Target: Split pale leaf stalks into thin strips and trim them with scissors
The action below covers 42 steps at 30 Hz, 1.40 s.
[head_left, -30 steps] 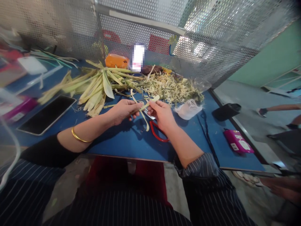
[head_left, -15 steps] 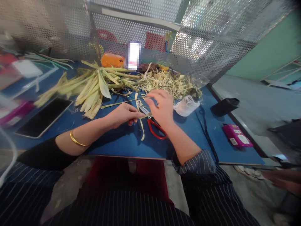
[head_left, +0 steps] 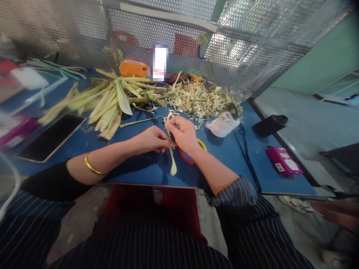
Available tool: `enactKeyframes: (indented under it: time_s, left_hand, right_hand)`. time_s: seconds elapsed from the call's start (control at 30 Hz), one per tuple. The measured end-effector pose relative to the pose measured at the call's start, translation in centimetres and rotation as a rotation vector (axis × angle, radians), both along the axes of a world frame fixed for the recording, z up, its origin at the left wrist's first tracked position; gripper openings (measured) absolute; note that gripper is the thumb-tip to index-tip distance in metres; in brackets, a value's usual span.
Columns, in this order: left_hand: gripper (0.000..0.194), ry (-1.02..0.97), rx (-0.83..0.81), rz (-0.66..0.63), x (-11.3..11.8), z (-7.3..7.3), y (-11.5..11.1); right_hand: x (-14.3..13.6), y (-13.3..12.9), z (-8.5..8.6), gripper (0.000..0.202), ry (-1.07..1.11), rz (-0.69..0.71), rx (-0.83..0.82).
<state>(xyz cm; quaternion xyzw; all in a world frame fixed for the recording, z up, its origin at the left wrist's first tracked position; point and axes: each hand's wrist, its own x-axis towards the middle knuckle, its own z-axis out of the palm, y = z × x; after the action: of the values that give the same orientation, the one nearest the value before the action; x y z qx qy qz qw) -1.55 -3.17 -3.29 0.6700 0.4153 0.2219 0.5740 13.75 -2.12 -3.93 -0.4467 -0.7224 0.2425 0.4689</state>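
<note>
My left hand (head_left: 157,140) is closed in a pinch on a narrow, pale husk strip (head_left: 173,167), whose wider end hangs down toward me. My right hand (head_left: 183,133) is closed too, thumb and fingers pinching the same strip higher up. The two hands nearly touch. Beneath my right hand and wrist lies a pair of scissors (head_left: 202,144) with red and yellow handles; the blades are hidden. Beyond my hands are a bundle of long pale-green husks (head_left: 108,108) and a heap of short husk scraps (head_left: 199,98).
A dark-screened phone (head_left: 52,138) lies on the blue table (head_left: 146,172) at left. On the right are a white string bundle (head_left: 223,124), a black strap (head_left: 246,160), a black cylinder (head_left: 269,125) and a purple packet (head_left: 284,160). A perforated metal screen (head_left: 134,22) stands behind; a lit phone (head_left: 159,61) leans there.
My right hand has come down and left from above the scissors, and its fingers have closed on the strip. The strip now hangs lower, and the scissors are more covered.
</note>
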Motion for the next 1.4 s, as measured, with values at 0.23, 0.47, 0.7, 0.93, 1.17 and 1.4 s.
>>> enactKeyframes:
  time_s: [0.23,0.47,0.7,0.93,1.17,1.4]
  left_hand:
    - [0.037,-0.224,-0.147,0.274,-0.4,0.5,1.0]
    - [0.029,-0.309,-0.11,0.36,-0.9,0.2,1.5]
    - [0.022,-0.202,-0.126,0.236,-0.5,0.2,0.8]
    - [0.017,-0.265,-0.184,0.33,-0.2,0.2,0.9]
    - [0.02,-0.484,-0.22,0.43,-0.9,0.1,2.0]
    - [0.012,-0.533,-0.259,0.527,-0.5,0.1,1.8]
  right_hand:
    - [2.9,1.1,1.3,0.019,0.011,-0.226,0.189]
    - [2.5,2.3,-0.1,0.034,0.567,-0.185,-0.532]
    - [1.3,1.3,-0.9,0.025,0.541,0.125,-0.554]
    - [1.7,1.5,-0.1,0.018,0.36,-0.077,-0.314]
    - [2.3,-1.0,2.0,0.026,-0.537,0.045,0.564]
    - [0.8,-0.6,0.6,0.029,-0.945,0.189,0.656]
